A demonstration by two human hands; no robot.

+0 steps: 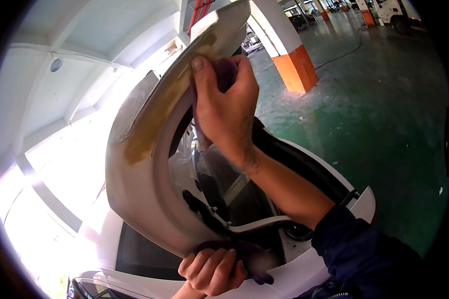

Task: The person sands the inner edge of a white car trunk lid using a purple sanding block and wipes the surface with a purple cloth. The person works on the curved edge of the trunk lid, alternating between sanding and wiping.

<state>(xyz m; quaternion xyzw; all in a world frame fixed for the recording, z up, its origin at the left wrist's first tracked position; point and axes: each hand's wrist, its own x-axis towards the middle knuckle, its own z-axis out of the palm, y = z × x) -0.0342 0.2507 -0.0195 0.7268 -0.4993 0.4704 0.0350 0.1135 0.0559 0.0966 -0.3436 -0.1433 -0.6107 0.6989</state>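
Observation:
A raised white car panel point(137, 199), apparently a trunk lid, carries a yellowish patch point(140, 144) along its edge. My right hand point(224, 109) is closed on a dark purple cloth point(223, 72) against the panel's upper inner edge, thumb near the patch. My left hand point(212, 269) grips the panel's lower edge, its fingers curled over a second piece of purple material point(254, 261), perhaps cloth. Beneath the panel show the white car body point(296, 271), dark glass point(145, 246) and a black hinge arm point(204, 212).
An orange-and-white pillar point(294, 70) stands on the green floor point(374, 129) beyond the car. A dark hose point(341, 57) runs over the floor. A white vehicle point(393, 12) is parked at the far right. The left side is bright under white ceiling beams.

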